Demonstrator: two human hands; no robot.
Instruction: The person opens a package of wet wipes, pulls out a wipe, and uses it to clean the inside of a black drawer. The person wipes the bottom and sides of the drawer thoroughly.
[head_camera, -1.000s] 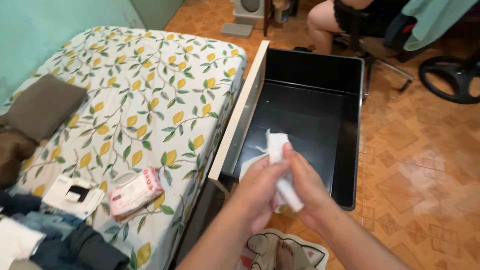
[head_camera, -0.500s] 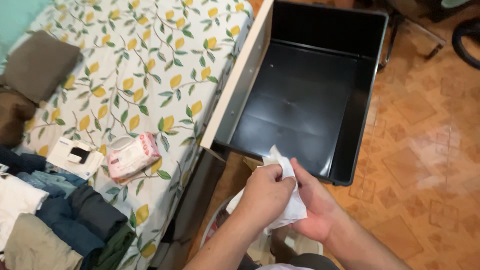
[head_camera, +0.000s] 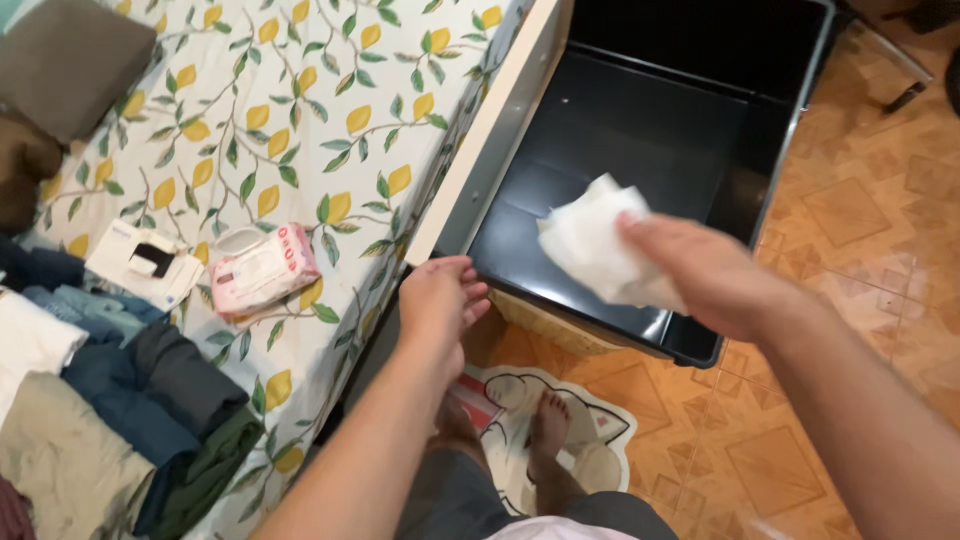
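My right hand (head_camera: 715, 275) pinched a white wipe (head_camera: 592, 245) — crumpled, held over the near part of the open black drawer (head_camera: 640, 150). My left hand (head_camera: 438, 305) was slack and empty, fingers loosely together, just near of the drawer's pale front panel (head_camera: 490, 130). To the left, on the lemon-print bed (head_camera: 300, 120), lay a pink wipes pack (head_camera: 262, 273) — beside folded clothes (head_camera: 110, 400).

A bed (head_camera: 300, 120) in a lemon-print sheet is filling the left side, folded clothes (head_camera: 110, 400) lying at its near end, while glossy orange floor tiles (head_camera: 860, 210) are reflecting light.
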